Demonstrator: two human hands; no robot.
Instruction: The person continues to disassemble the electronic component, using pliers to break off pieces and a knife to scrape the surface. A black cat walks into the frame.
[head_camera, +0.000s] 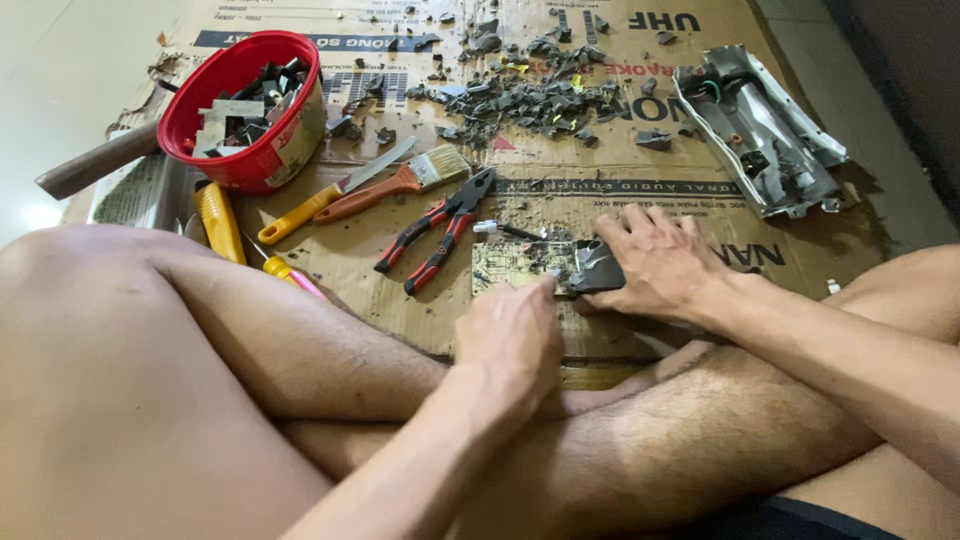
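Surface: cardboard on floor.
Right hand: grip pressing down on board.
Left hand: grip closed at board's edge.
Near: pliers.

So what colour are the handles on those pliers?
Red and black, on the pliers, seen from the head camera.

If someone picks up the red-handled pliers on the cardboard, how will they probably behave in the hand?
The pliers look like metal, so probably heavy for their size and stiff. Their handles lie spread apart, so the jaws may swing loosely when lifted. They lie flat on the cardboard, so rolling seems unlikely.
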